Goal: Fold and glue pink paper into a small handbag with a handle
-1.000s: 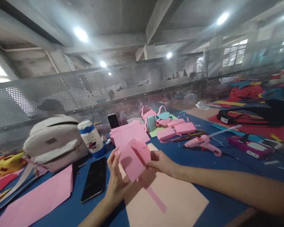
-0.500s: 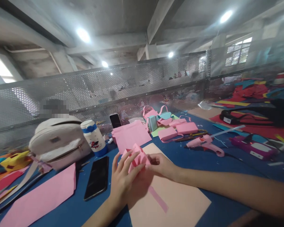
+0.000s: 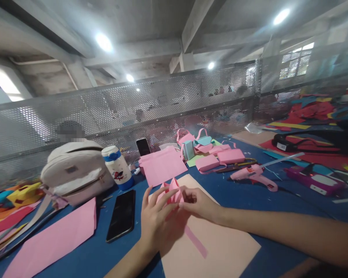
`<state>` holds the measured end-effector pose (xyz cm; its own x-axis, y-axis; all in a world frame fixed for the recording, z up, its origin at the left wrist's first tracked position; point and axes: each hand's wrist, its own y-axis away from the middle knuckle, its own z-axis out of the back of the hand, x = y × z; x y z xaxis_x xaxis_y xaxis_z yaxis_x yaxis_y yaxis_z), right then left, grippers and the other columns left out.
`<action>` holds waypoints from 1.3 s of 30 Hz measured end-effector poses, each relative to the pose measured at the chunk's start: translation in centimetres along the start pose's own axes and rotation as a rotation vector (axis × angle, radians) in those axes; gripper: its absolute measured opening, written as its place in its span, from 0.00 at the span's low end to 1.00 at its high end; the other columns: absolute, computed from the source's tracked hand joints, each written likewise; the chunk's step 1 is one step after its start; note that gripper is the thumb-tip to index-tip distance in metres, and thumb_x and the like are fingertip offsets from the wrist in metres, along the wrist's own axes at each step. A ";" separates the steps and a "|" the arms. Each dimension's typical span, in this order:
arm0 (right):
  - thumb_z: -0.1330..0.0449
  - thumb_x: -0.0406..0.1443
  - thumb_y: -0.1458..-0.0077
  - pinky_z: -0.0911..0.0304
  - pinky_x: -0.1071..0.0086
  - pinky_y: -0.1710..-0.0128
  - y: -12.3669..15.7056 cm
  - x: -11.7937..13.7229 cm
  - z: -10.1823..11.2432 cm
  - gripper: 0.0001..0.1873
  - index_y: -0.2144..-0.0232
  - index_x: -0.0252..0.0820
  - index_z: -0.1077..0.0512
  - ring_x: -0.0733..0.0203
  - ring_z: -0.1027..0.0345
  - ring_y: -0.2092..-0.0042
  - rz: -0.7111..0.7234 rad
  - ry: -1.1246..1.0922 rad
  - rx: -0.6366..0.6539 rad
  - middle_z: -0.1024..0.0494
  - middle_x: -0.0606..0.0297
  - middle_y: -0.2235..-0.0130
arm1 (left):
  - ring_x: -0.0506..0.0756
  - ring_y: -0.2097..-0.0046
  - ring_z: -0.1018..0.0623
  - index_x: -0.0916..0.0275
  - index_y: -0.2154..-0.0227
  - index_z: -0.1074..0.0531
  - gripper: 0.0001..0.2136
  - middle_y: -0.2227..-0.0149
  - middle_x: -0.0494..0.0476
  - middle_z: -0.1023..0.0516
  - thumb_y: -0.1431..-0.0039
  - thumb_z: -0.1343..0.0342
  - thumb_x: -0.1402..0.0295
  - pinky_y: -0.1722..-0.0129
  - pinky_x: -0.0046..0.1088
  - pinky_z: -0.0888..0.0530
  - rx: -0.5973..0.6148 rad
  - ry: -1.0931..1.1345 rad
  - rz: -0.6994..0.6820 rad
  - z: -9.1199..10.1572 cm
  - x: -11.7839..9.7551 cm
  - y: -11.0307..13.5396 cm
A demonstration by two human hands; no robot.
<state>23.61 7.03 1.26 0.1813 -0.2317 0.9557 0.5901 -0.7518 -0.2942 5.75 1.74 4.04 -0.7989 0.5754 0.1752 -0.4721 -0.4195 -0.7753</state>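
Note:
Both hands hold a small folded pink paper piece [image 3: 171, 192] above a peach sheet [image 3: 217, 247] on the blue table. My left hand [image 3: 156, 220] cups it from the near side, fingers spread around it. My right hand [image 3: 198, 202] pinches its right edge. A pink paper strip [image 3: 195, 241] hangs from the piece down across the peach sheet. Much of the piece is hidden behind my left fingers.
A black phone [image 3: 122, 214] lies left of my hands, a large pink sheet [image 3: 53, 239] further left. Behind stand a white bag [image 3: 75, 170], a bottle [image 3: 117, 166], a pink sheet [image 3: 162, 165], several small pink paper bags [image 3: 217, 156] and a pink glue gun [image 3: 253, 175]. A perforated metal screen [image 3: 174, 104] borders the table.
The flat pink piece has been folded up small between my hands. My left hand has closed around it from the near side, and the view has shifted a little.

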 end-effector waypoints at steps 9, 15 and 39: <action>0.38 0.33 0.49 0.51 0.72 0.75 0.1 -0.1 0.4 0.03 0.72 0.38 0.27 0.68 0.47 0.75 0.031 0.162 -0.033 0.39 0.73 0.78 | 0.58 0.62 0.21 0.54 0.73 0.22 0.08 0.66 0.52 0.17 0.39 0.42 0.65 0.56 0.40 0.30 0.058 0.278 0.280 -0.8 0.1 0.5; 0.37 0.33 0.46 0.43 0.71 0.68 0.2 1.1 1.0 0.03 0.69 0.42 0.22 0.62 0.36 0.67 0.259 0.609 -0.044 0.26 0.66 0.69 | 0.58 0.62 0.22 0.54 0.73 0.22 0.09 0.68 0.53 0.18 0.39 0.43 0.63 0.50 0.46 0.35 0.105 0.277 0.350 -1.0 0.1 0.9; 0.36 0.36 0.44 0.42 0.68 0.59 0.3 2.3 1.6 0.11 0.57 0.43 0.28 0.58 0.37 0.59 0.464 1.008 -0.029 0.29 0.64 0.62 | 0.57 0.61 0.26 0.59 0.71 0.29 0.05 0.65 0.54 0.22 0.45 0.47 0.75 0.53 0.41 0.36 0.116 0.105 0.061 0.2 -1.3 -0.5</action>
<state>25.43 7.22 3.40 -0.3506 -0.8807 0.3185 0.6096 -0.4728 -0.6363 6.91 1.05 4.35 -0.7868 0.6143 0.0604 -0.4687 -0.5309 -0.7061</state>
